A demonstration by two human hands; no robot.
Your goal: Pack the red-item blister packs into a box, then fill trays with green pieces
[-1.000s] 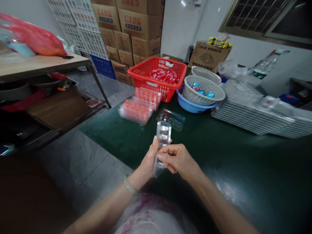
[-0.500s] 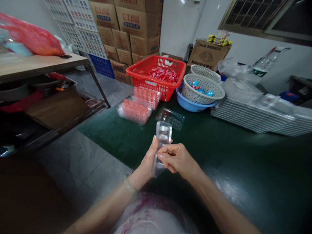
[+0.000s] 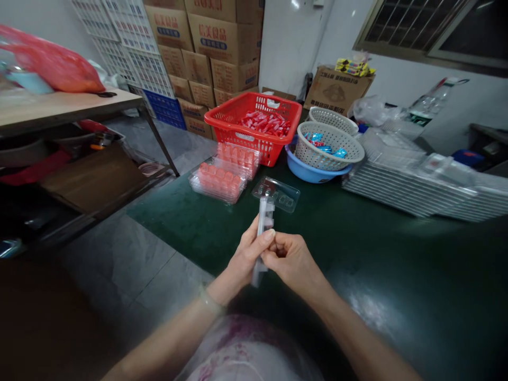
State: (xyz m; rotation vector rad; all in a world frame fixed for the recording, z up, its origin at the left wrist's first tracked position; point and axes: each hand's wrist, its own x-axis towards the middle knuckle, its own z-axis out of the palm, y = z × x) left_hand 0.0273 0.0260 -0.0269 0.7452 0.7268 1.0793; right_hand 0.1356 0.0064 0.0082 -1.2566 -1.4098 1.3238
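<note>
My left hand (image 3: 248, 248) grips a stack of clear plastic blister trays (image 3: 262, 217), held on edge above the green table (image 3: 337, 238). The fingers of my right hand (image 3: 291, 256) are pinched at the right side of that stack, partly hidden behind my left thumb. A single clear tray (image 3: 283, 196) lies flat on the table just beyond. Behind and to the left rest clear packs with pinkish-red pieces (image 3: 220, 182).
A red basket (image 3: 254, 117) holds pink-wrapped pieces. Right of it, a grey colander (image 3: 329, 145) with blue packets sits in a blue basin (image 3: 313, 172). Long stacks of clear trays (image 3: 416, 188) line the right back. Cartons (image 3: 222, 39) are piled behind.
The tray stack has turned from showing its face to nearly edge-on. My left thumb has moved across it toward my right fingers.
</note>
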